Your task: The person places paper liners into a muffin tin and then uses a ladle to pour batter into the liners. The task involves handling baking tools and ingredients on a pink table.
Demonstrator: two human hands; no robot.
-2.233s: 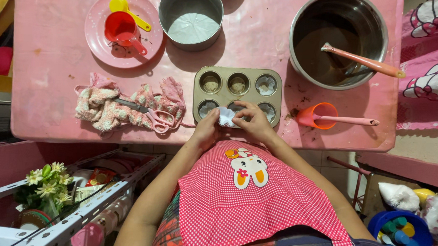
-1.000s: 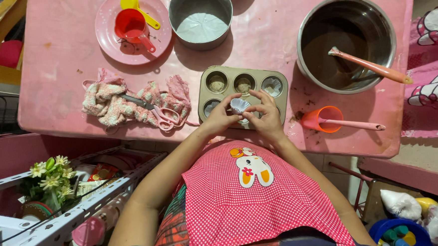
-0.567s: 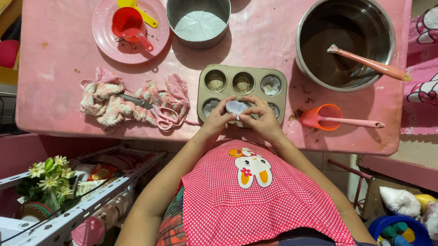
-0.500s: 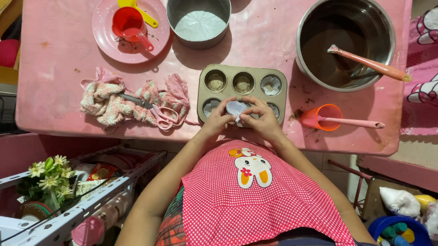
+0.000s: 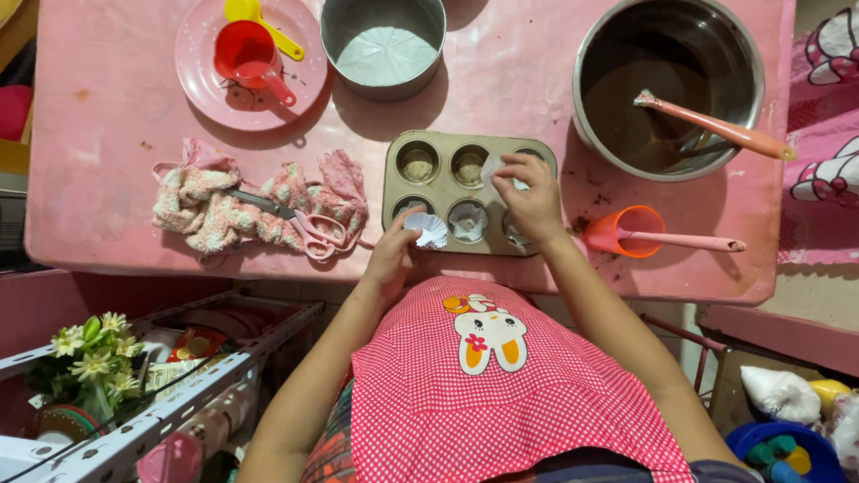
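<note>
1. One view, from the head camera, is recorded: a pink worktop (image 5: 517,70) is seen from above, with the person's red checked apron (image 5: 499,402) at its near edge.
2. A six-cup muffin tin (image 5: 472,148) lies flat near the front edge of the worktop, just ahead of the apron.
3. The left hand (image 5: 392,256) is closed in a pinch on a white paper liner (image 5: 427,230), which is held at the near left cup of the tin.
4. The right hand (image 5: 533,200) is laid over the right side of the tin; its fingers are closed narrowly on a second white liner (image 5: 497,170), seen only partly, near the far right cup.
5. A liner already seated (image 5: 469,219) is noted in the near middle cup. The two far cups on the left and middle appear unlined.
6. Left of the tin, a pink and white cloth (image 5: 225,211) is bunched on the worktop, with pink-handled scissors (image 5: 293,223) lying on it.
7. A pink plate (image 5: 203,73) at the far left carries a red measuring cup (image 5: 246,54) and a yellow one (image 5: 249,12).
8. A small round metal pan (image 5: 382,33) stands beyond the tin.
9. A large metal bowl (image 5: 596,54) holding dark batter is at the far right, with a pink-handled spatula (image 5: 719,132) resting in it.
10. An orange scoop (image 5: 636,233) lies just right of the tin, close to the right hand.
</note>
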